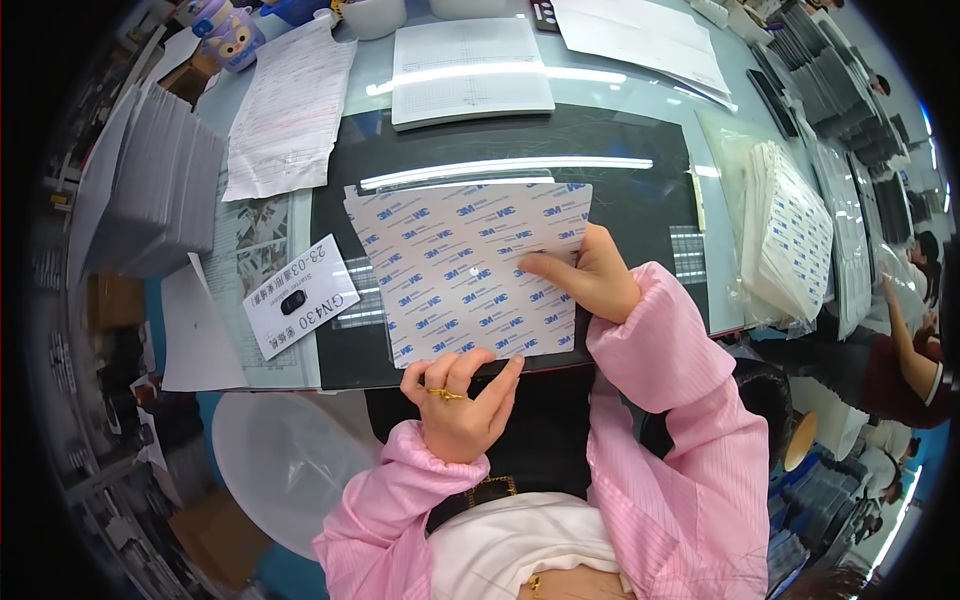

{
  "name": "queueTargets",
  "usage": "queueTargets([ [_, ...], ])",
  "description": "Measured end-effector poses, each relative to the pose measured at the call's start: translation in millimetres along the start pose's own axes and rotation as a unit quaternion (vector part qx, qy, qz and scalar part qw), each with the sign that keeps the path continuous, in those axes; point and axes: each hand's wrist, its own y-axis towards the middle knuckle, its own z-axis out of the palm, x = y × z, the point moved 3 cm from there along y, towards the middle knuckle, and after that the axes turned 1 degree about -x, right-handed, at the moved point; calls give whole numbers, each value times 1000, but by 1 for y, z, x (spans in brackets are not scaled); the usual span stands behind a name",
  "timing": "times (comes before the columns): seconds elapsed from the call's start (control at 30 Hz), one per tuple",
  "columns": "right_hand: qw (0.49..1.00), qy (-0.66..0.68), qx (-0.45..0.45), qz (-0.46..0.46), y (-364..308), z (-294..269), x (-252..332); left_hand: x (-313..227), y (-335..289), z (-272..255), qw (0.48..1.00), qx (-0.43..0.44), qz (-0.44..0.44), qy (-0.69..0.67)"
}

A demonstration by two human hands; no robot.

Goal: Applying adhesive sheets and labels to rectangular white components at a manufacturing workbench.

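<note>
A square adhesive-backed sheet [440,290] with white backing paper and a repeated blue print is held over the near part of a black mat. My right hand [595,275] grips its right side, thumb on top and the other fingers hidden beneath. A small pale dot shows near the middle of the sheet. My left hand [462,405], a gold ring on one finger, is at the sheet's near edge. Its fingers are bent and apart, their tips touching or very close to that edge. Another layer peeks out behind the sheet's far edge.
A white label card [300,297] with a small black part lies left of the sheet. Paper stacks [165,175] stand at far left; a pad of gridded sheets [470,70] lies ahead. Bagged printed sheets [785,235] are at right. A translucent bin [285,470] sits below the table edge.
</note>
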Motion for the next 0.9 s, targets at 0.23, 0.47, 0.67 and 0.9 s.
queueTargets([
  [0.23, 1000, -11, 3, -2, 0, -1, -3, -10, 3, -5, 999, 42, -11, 21],
  [0.47, 1000, -6, 4, -7, -1, 0, 0, -24, 4, 1, 996, 75, -7, 37],
  [0.67, 1000, -17, 9, -5, 0, 0, -3, -38, 6, 8, 993, 86, 27, 72],
  [0.9, 1000, -21, 9, -6, 1, -2, -1, -39, 8, 13, 986, 128, 54, 89],
])
